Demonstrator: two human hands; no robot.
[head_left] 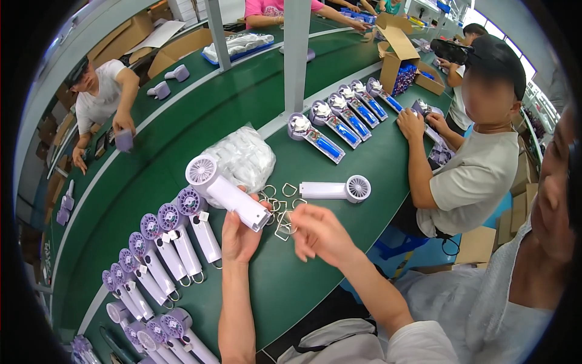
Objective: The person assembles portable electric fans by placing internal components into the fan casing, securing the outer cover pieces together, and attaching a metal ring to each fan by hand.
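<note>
My left hand (240, 241) is closed around the lower handle of a pale lilac handheld fan (233, 197). The fan tilts with its round grille up and to the left, and its handle end faces my right hand (324, 233). The fingers of that hand are curled together beside the handle end; whatever they pinch, if anything, is too small to make out. Between and behind my hands, thin metal wire loops (290, 190) are scattered on the green bench. To their right lies a lilac fan part (324, 190) with a round grille.
A clear bag (245, 155) of pale parts sits behind the held fan. Several assembled fans (173, 253) line the left, some with wire loops attached. Opened fans with blue batteries (327, 145) lie farther back. A co-worker (479, 164) sits at right; a metal post (297, 60) rises behind.
</note>
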